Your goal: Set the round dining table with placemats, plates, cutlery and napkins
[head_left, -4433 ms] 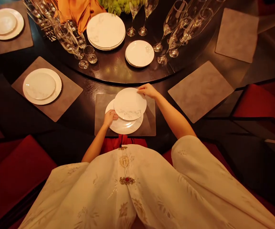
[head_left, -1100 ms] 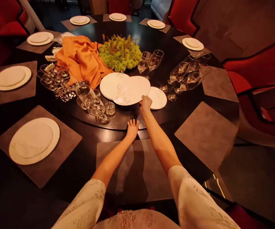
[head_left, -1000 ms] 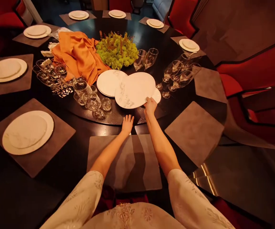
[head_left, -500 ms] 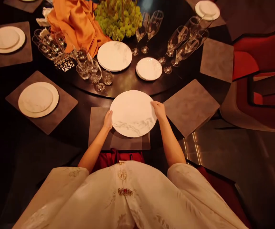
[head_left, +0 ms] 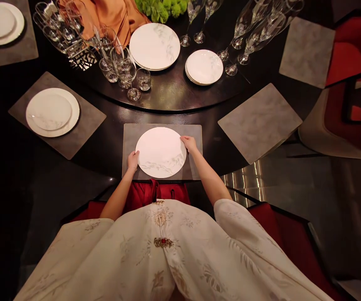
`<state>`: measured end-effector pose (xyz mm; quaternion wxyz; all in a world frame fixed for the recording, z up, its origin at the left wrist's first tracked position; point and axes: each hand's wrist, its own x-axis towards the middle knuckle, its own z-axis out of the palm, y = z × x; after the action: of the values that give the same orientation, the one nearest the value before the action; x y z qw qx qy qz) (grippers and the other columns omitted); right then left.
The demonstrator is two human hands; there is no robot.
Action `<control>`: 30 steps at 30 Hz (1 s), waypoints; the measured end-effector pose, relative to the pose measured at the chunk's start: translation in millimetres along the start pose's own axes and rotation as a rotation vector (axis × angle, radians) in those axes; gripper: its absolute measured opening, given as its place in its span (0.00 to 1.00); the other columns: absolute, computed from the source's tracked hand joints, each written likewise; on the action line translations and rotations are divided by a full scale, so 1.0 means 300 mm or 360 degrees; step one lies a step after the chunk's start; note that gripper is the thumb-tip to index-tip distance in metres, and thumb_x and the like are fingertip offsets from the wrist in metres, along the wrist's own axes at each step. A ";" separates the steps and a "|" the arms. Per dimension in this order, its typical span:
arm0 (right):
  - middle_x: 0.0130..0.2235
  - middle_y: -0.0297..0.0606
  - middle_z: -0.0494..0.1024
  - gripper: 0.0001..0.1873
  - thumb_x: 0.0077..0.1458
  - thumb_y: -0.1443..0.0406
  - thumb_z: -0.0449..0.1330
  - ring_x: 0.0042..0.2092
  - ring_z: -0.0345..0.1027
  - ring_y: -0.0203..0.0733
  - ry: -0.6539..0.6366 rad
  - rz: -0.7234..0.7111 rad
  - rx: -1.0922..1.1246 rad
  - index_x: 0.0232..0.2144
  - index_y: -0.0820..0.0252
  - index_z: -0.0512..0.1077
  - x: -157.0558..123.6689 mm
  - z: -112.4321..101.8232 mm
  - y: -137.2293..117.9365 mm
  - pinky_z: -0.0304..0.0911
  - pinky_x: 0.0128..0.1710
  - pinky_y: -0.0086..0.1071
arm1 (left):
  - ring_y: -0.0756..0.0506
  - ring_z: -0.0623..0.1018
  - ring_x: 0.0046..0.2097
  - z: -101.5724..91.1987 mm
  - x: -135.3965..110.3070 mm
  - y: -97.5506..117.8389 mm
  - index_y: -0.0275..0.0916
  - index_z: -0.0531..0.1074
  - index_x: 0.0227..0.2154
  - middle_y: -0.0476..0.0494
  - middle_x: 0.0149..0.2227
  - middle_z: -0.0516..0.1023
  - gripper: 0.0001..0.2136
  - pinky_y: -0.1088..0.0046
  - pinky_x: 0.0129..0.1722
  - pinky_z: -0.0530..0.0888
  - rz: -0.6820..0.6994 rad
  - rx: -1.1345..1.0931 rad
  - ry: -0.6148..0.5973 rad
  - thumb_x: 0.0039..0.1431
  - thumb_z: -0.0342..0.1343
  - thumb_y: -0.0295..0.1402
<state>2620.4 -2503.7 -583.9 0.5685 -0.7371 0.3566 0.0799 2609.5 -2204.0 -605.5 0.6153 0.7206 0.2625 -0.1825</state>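
Mottled placemat (head_left: 130, 138) — round plate (head_left: 161, 152), left hand (head_left: 133, 161), right hand (head_left: 189, 144) — fingers (head_left: 183, 139) on rim, grip unclear.

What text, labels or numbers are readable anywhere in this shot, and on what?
None readable. The white plate shows only grey marbling, the grey placemat shows no print, and the embroidered robe with its red-stone clasp shows ornament but no legible letters.
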 end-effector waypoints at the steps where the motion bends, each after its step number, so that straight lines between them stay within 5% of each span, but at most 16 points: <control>1: 0.25 0.32 0.76 0.08 0.41 0.66 0.58 0.30 0.65 0.34 0.0007 0.0001 0.0003 0.25 0.65 0.75 0.005 0.001 0.008 0.60 0.30 0.23 | 0.49 0.72 0.31 -0.010 0.009 0.001 0.34 0.68 0.23 0.50 0.22 0.70 0.13 0.79 0.27 0.67 -0.0027 0.0025 -0.0021 0.46 0.56 0.41; 15: 0.24 0.32 0.75 0.08 0.40 0.67 0.61 0.27 0.64 0.32 0.0012 0.0056 0.0215 0.26 0.66 0.75 0.051 -0.005 0.034 0.60 0.28 0.23 | 0.49 0.75 0.27 -0.057 0.066 0.002 0.33 0.72 0.29 0.44 0.25 0.76 0.16 0.74 0.30 0.71 -0.0314 0.0097 -0.0304 0.40 0.62 0.42; 22: 0.16 0.28 0.68 0.06 0.44 0.67 0.60 0.17 0.56 0.26 -0.0479 0.0241 0.0180 0.26 0.67 0.73 0.100 -0.058 0.040 0.54 0.17 0.19 | 0.46 0.77 0.30 -0.059 0.045 0.030 0.32 0.74 0.29 0.41 0.28 0.78 0.17 0.73 0.30 0.73 -0.0390 0.0133 -0.0316 0.37 0.64 0.39; 25: 0.21 0.34 0.73 0.07 0.47 0.65 0.61 0.19 0.63 0.28 -0.0531 0.0202 0.0151 0.25 0.67 0.72 0.208 -0.124 -0.035 0.59 0.18 0.20 | 0.46 0.77 0.31 -0.049 0.024 0.043 0.33 0.74 0.28 0.41 0.29 0.79 0.15 0.73 0.30 0.73 -0.0407 0.0142 -0.0271 0.37 0.64 0.39; 30: 0.23 0.35 0.72 0.17 0.54 0.54 0.53 0.21 0.66 0.31 -0.0080 0.0145 0.0538 0.32 0.64 0.67 0.573 -0.303 -0.309 0.64 0.19 0.24 | 0.46 0.76 0.28 -0.014 -0.011 0.060 0.35 0.73 0.23 0.45 0.25 0.78 0.13 0.72 0.29 0.72 -0.0437 0.0146 -0.0135 0.36 0.64 0.39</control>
<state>2777.5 -2650.7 -570.3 0.6889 -0.6118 0.3836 0.0629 2617.5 -2202.2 -588.7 0.5615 0.6969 0.3236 -0.3071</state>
